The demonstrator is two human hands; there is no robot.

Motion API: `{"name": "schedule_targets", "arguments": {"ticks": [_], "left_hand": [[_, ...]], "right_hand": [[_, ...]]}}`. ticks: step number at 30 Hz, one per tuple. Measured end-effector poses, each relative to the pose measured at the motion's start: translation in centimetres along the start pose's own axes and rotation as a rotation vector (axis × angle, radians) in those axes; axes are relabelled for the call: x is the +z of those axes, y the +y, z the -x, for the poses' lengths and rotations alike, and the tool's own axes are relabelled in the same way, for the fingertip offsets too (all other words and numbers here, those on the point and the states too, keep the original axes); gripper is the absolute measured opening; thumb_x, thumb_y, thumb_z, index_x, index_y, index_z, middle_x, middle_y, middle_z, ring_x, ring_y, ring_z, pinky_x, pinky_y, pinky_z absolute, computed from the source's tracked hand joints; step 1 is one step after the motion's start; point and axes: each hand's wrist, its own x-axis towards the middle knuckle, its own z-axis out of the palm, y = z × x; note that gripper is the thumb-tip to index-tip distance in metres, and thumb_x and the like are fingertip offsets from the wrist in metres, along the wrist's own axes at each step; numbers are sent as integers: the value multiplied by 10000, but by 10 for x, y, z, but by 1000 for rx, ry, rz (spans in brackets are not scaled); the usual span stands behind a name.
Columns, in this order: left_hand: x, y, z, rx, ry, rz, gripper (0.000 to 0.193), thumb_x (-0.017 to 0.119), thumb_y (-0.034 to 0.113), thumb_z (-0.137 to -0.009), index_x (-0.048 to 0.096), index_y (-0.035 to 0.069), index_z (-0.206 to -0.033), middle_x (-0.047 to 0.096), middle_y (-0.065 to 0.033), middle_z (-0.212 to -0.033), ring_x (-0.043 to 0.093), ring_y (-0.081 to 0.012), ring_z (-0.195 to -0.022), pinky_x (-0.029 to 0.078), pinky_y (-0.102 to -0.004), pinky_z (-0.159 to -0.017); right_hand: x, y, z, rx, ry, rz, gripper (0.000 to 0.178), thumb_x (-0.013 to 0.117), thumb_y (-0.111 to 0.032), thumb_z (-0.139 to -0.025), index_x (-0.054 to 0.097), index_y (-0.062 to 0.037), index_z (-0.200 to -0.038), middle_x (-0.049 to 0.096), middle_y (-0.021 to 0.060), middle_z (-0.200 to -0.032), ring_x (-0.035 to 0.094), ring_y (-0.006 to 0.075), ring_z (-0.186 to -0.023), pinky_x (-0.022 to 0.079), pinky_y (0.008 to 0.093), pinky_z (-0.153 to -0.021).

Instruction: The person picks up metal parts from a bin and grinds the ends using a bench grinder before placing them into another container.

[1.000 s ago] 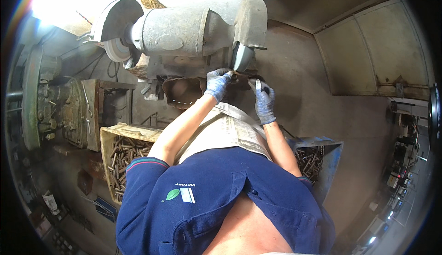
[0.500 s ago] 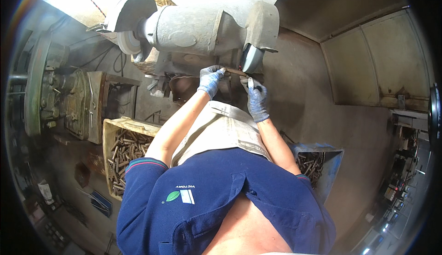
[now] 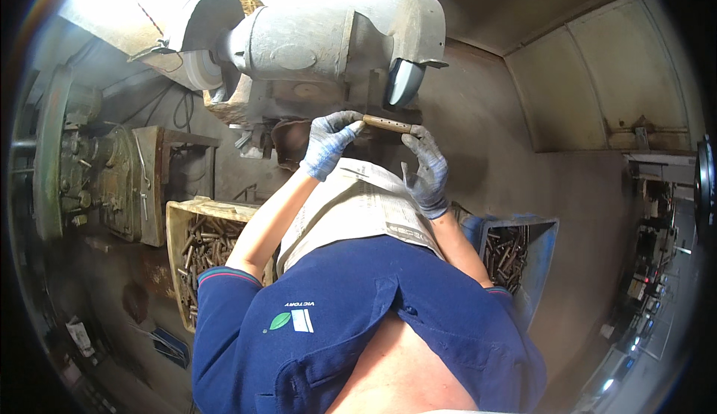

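Between my two gloved hands is a short brown metal tube (image 3: 387, 123) with a row of small holes along its side. My left hand (image 3: 329, 143) pinches its left end, and the fingers of my right hand (image 3: 426, 167) close on its right end. Just beyond the tube, apart from it, is the right grinding wheel (image 3: 405, 82) of a grey bench grinder (image 3: 299, 44), partly covered by its guard. Both gloves are bluish grey and dirty at the fingers.
At my left stands a yellowish crate (image 3: 175, 223) full of similar metal tubes; a blue crate (image 3: 541, 261) at my right holds more. Farther left is a green machine (image 3: 116, 175). The left grinding wheel (image 3: 202, 69) sits under a guard. Newspaper (image 3: 351, 205) covers my lap.
Both hands have drawn the tube back from the right wheel, where red sparks showed before. The tube is now held level, its row of holes in view.
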Motion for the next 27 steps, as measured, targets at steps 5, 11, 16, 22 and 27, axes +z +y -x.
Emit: {"name": "schedule_targets", "arguments": {"ticks": [5,11,16,22,27], "left_hand": [[13,19,14,23,-101,27,164,648,52,-822,654,-7,-975,654,-14,-824,560,-36,-703,444,-163,-617],[32,33,30,11,-212,40,171,630,37,-829,648,-20,-989,667,-62,-867,602,-84,-757,483,-208,-694],[39,30,32,45,-249,7,169,619,32,-831,640,-30,-987,670,-82,-871,608,-96,-763,492,-225,-723],[38,11,17,-17,-152,55,132,630,55,-826,631,-39,-919,622,-46,-782,566,-94,-683,495,-231,-660],[32,-16,-4,-103,-18,176,86,640,43,-810,642,-25,-864,623,-38,-733,567,-90,-638,477,-231,-608]], "right_hand": [[-15,-27,6,-102,1,114,420,669,-270,-787,618,6,-1099,559,176,-1162,541,301,-1099,413,388,-956],[-28,-49,23,-128,25,183,473,703,-311,-764,610,0,-1108,548,187,-1185,550,323,-1101,432,391,-947],[-28,-56,33,-30,97,186,412,691,-235,-759,623,-2,-1092,556,175,-1176,542,300,-1105,411,367,-960],[-21,-44,28,232,131,20,262,578,-49,-808,644,1,-1056,569,154,-1158,495,263,-1151,380,350,-973],[-16,-10,15,164,66,124,282,643,32,-739,647,-5,-1018,579,154,-1133,538,261,-1109,413,328,-945]]}}
